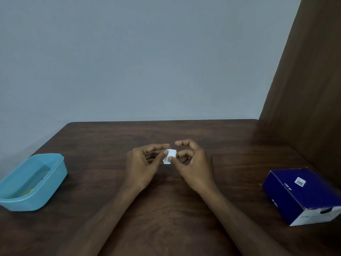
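White and small, the packet [170,153] is pinched at the middle of the scene, over the brown tabletop [166,209]. The left hand [143,163] grips its left edge with thumb and curled fingers, and the right hand [191,163] nips its lower right corner with thumb and a bent finger, the index held clear above. The work looks like tearing or peeling it open. Both holds cover little of the packet, so a sharp pull could slip it from one pinch and drop it. A tear might also run crooked and spill whatever is inside, which cannot be seen. The light blue tub [53,183] and the navy box [299,193] stand well apart to either side, too far to catch anything.
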`<control>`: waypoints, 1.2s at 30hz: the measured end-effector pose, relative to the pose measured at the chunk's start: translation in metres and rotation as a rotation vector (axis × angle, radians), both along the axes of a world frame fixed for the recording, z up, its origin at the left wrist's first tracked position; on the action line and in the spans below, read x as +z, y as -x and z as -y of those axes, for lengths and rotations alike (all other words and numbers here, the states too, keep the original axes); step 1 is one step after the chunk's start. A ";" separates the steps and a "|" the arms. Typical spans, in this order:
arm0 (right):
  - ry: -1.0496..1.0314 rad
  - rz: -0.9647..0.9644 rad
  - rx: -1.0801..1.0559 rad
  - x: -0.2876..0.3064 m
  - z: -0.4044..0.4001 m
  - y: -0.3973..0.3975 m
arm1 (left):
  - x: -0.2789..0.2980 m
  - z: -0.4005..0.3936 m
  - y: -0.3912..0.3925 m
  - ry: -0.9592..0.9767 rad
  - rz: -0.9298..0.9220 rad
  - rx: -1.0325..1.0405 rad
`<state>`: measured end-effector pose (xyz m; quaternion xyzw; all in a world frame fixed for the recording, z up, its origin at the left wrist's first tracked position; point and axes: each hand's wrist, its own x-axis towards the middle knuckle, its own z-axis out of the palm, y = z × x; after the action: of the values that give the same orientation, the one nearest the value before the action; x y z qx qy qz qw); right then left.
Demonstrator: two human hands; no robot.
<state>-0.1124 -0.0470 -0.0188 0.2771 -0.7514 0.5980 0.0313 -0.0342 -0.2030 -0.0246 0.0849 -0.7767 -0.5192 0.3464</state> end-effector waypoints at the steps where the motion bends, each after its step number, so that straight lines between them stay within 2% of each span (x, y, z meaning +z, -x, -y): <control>1: -0.014 -0.009 0.001 0.000 0.001 -0.001 | 0.000 0.000 0.000 -0.013 -0.001 0.001; 6: 0.146 0.264 0.076 0.002 0.003 0.000 | 0.001 0.000 0.002 -0.121 0.016 -0.035; 8: 0.171 0.290 0.075 0.003 0.003 0.000 | 0.001 0.001 0.003 -0.148 0.011 -0.050; 12: 0.107 0.259 0.110 0.001 0.002 -0.001 | -0.001 0.002 0.003 -0.122 0.019 -0.085; 16: 0.129 0.278 0.200 0.004 0.000 0.002 | -0.001 0.004 0.004 -0.185 0.004 -0.139; 23: 0.125 0.199 0.009 -0.003 0.004 0.007 | -0.002 0.006 0.006 -0.209 0.035 -0.130; 28: 0.096 0.194 0.080 -0.006 0.004 0.006 | -0.002 0.004 0.004 -0.127 0.059 -0.153; 31: 0.105 0.230 0.117 -0.004 0.004 0.007 | -0.002 0.006 0.004 -0.154 0.055 -0.166; 36: 0.062 0.117 -0.011 -0.002 -0.001 0.008 | 0.000 0.004 0.005 -0.194 0.060 -0.182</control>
<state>-0.1201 -0.0460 -0.0203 0.2364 -0.7346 0.6360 -0.0007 -0.0389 -0.2065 -0.0248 0.0627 -0.7373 -0.6184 0.2645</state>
